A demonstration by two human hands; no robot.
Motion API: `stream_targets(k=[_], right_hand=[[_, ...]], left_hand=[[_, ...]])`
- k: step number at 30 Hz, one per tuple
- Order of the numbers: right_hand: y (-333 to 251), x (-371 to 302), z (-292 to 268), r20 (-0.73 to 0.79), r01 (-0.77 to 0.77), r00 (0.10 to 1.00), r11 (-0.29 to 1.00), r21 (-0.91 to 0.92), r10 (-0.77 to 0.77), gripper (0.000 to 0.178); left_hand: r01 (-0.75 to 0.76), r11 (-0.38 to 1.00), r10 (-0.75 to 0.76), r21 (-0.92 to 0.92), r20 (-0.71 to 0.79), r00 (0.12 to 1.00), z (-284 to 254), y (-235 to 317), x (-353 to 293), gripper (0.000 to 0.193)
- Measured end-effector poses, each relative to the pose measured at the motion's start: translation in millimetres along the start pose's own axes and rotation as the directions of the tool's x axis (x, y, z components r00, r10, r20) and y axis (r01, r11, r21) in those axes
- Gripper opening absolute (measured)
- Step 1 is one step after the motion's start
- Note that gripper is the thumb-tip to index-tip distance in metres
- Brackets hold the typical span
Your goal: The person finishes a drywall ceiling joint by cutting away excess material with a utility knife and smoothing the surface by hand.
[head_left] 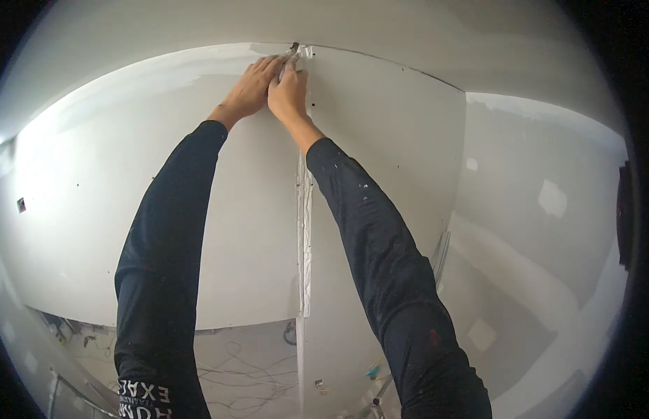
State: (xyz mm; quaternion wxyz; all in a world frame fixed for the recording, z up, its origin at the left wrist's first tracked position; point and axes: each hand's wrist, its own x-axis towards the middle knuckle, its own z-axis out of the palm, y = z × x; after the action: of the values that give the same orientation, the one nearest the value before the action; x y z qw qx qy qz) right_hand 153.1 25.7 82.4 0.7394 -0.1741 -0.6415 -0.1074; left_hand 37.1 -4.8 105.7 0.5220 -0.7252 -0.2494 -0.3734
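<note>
Off-white clg edge (338,49) tight abv hands (252,89)

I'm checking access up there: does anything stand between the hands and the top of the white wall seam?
Nothing visible does: the left hand and right hand are close together by the upper end of the white wall seam, just below the ceiling. What lies behind them is hidden.

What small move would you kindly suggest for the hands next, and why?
Perhaps ease the right hand slightly down along the white strip, pressing gently: it and the left hand are close together just below the ceiling, while the strip looks uneven lower down.
</note>
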Motion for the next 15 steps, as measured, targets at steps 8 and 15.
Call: stream_targets(k=[8, 15], right_hand=[[7, -13, 3, 0.011, -0.056, 0.998, 0.998, 0.012, 0.056, 0.070], [2, -3, 14, -0.034, -0.075, 0.997, 0.997, -0.032, 0.073, 0.070]], left_hand=[[-0.044, 0.999, 0.045, 0.022, -0.035, 0.998, 9, -1, -12, 0.081], [-0.073, 0.993, 0.078, 0.091, -0.053, 0.995, 15, -17, -14, 0.084]])
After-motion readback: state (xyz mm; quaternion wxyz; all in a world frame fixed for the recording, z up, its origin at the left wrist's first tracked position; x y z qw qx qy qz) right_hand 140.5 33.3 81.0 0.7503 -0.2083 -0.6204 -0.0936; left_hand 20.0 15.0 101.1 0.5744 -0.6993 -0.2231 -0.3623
